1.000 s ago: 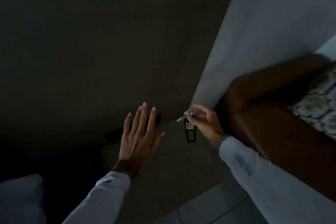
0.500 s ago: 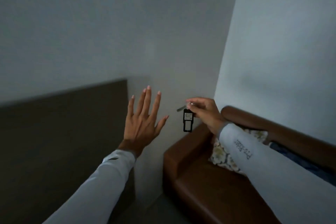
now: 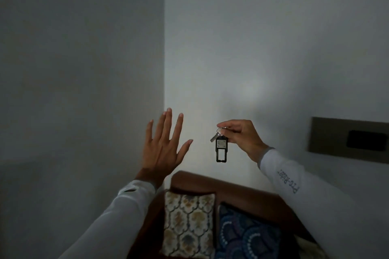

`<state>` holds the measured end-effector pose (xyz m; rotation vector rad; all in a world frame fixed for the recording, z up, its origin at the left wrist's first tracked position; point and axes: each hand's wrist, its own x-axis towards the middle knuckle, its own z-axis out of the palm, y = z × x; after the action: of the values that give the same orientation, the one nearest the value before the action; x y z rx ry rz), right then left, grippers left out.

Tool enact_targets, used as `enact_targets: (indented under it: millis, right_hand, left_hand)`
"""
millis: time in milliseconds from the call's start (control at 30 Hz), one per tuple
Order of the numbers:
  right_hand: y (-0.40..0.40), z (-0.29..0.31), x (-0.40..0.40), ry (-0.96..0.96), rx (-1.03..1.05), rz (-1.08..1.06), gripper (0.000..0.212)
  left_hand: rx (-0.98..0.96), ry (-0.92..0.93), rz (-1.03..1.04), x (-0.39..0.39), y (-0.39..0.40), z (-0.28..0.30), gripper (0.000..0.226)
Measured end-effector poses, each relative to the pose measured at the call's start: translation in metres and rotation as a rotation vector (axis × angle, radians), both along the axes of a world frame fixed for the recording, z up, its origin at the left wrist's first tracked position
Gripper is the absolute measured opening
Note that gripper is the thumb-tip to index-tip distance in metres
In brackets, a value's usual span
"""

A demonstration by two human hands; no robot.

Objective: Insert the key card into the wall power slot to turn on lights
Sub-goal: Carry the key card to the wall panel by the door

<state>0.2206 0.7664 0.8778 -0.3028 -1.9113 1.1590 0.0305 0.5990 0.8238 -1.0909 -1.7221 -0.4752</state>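
The room is dim. My right hand [image 3: 242,136] pinches a key ring, and a black rectangular key card tag [image 3: 221,148] with a small metal key hangs from it, in front of the pale wall. My left hand [image 3: 163,149] is raised flat with its fingers spread, empty, left of the tag. A dark wall panel [image 3: 328,139] with a black rectangular slot plate [image 3: 366,140] is mounted on the wall at the far right, well to the right of my right hand.
A brown leather sofa back [image 3: 210,183] stands against the wall below my hands. A patterned cream cushion [image 3: 188,223] and a blue patterned cushion [image 3: 246,235] lean on it. The wall corner [image 3: 164,69] runs up behind my left hand.
My view has swung up and to the right, so the wall panel and the cushions now show. Both hands have risen with it; the right one keeps the key tag hanging.
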Motion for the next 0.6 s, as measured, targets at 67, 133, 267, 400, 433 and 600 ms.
enact_targets:
  millis: [67, 133, 267, 400, 433, 600]
  right_hand:
    - [0.044, 0.005, 0.043, -0.004, 0.012, -0.046, 0.020]
    - [0.083, 0.009, 0.076, -0.011, 0.012, -0.084, 0.021]
    - [0.151, 0.012, 0.138, -0.021, 0.029, -0.183, 0.023]
    - [0.211, 0.010, 0.192, -0.059, 0.063, -0.293, 0.026]
    - [0.225, 0.009, 0.201, -0.066, 0.064, -0.311, 0.026]
    - [0.307, 0.008, 0.236, -0.097, 0.058, -0.440, 0.023]
  left_hand:
    - [0.004, 0.001, -0.038, 0.035, 0.051, 0.004, 0.075]
    - [0.000, -0.002, -0.085, 0.065, 0.095, 0.006, 0.076]
    - [-0.039, -0.018, -0.176, 0.113, 0.178, 0.009, 0.079]
    - [-0.060, -0.014, -0.263, 0.155, 0.260, 0.013, 0.081]
    - [-0.063, -0.014, -0.281, 0.164, 0.277, 0.014, 0.081]
    - [-0.049, -0.017, -0.396, 0.200, 0.379, 0.014, 0.081]
